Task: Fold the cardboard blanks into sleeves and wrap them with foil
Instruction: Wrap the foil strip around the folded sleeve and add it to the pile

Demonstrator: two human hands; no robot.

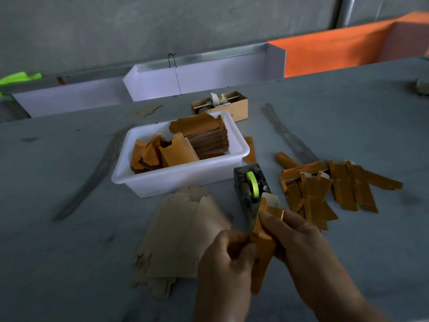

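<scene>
Forearms cut off at the lower edge of the view; motion blur softens the hands and the piece between them, so the exact lie of the fingertips is hard to make out. Left hand: fingers curled, pinching the lower part of a gold foil-wrapped sleeve. Right hand: fingers curled round the sleeve's upper part, thumb pressed on its folded top, where a pale end shows. Sleeve held above the grey table, just in front of a tape dispenser with a green roll, its near end hidden behind the sleeve. Flat brown cardboard blanks, fanned on the table left of the hands, partly covered by the left hand. White tub behind them, holding stacked foil sheets and loose foil pieces. Heap of finished sleeves on the table to the right. Small cardboard box beyond the tub, contents unclear.
</scene>
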